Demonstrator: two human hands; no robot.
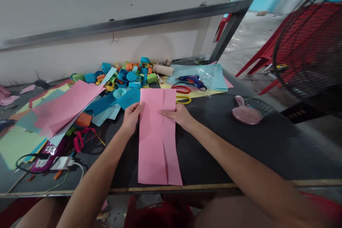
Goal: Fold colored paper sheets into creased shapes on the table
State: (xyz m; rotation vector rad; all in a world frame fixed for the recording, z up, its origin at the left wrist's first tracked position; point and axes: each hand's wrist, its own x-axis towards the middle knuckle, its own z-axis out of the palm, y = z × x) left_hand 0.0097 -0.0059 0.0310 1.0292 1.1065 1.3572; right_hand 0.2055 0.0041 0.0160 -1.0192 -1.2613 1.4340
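To the right of my right hand (178, 114) I see bare dark tabletop (213, 149), open as far as the pink hairbrush (246, 114) near the far edge. Straight ahead the way closes quickly: scissors (183, 94) and a glue gun (192, 80) lie just beyond the pink sheet (157, 142), and a heap of folded paper pieces (128, 74) sits against the wall (107, 50). Left of my left hand (131, 117), loose coloured sheets (61, 107) overlap. A charger (62, 163) with its cables clutters the near-left corner. A fan cage (310, 42) stands off the table's right side.
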